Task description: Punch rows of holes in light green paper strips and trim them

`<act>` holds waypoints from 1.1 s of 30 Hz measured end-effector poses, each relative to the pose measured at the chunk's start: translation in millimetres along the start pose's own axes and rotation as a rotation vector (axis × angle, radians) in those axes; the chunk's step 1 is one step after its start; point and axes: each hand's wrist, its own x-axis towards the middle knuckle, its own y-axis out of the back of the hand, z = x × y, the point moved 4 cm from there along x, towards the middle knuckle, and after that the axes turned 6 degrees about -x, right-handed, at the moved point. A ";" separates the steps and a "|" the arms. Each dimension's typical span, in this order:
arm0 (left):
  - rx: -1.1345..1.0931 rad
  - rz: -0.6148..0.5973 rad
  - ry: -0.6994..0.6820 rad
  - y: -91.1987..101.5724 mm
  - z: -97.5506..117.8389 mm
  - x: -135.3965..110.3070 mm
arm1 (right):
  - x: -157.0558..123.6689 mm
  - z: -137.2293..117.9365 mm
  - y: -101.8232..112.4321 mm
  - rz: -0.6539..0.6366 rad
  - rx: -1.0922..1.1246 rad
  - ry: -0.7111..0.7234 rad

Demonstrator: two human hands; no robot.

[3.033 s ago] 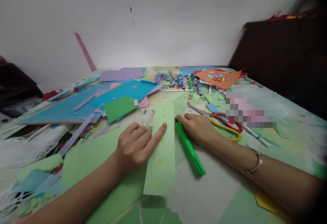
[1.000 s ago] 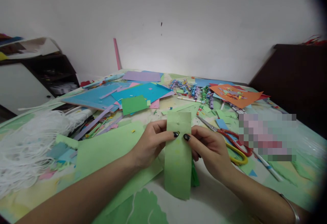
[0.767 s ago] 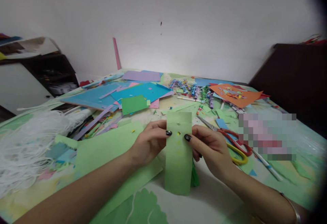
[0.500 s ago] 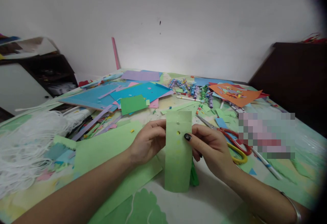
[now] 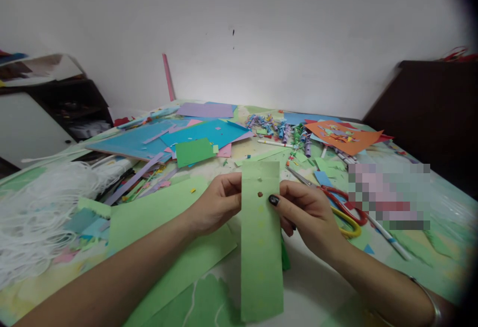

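Note:
I hold a long light green paper strip (image 5: pixel 260 247) upright over the table, with small punched holes near its top. My left hand (image 5: pixel 218 203) grips its left edge, fingers curled behind it. My right hand (image 5: pixel 306 213) pinches the right edge, the dark-nailed thumb on the front next to a hole. A green marker (image 5: pixel 285 257) lies on the table behind the strip, mostly hidden by it.
Red and yellow scissors (image 5: pixel 341 211) lie just right of my right hand. A large light green sheet (image 5: pixel 160 212) lies under my left forearm. Blue, purple and orange papers, curled paper bits (image 5: pixel 278 129) and pens cover the far table. White cord (image 5: pixel 41 202) is heaped at left.
Both hands lifted the strip off the table, where the right hand had rested beside the marker. My left thumb slid off the front to the edge, and the strip now reaches lower and closer.

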 end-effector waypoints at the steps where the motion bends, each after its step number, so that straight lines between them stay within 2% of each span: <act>1: 0.001 -0.005 -0.010 -0.1 0.4 0.0 | 0.3 0.3 -0.2 -0.004 0.008 -0.001; 6: 0.002 -0.023 -0.024 -1.0 1.1 0.1 | 0.9 1.9 -1.6 -0.044 0.043 -0.013; 13: 0.014 0.034 0.011 -0.9 0.8 0.7 | 1.7 1.6 -3.9 -0.094 0.100 -0.033; 24: 0.115 0.042 -0.051 4.9 -0.6 0.3 | 2.7 7.1 -4.7 -0.127 0.206 -0.072; 33: 0.269 0.096 -0.136 9.5 3.0 -1.5 | 3.1 13.9 -5.7 -0.055 0.295 -0.177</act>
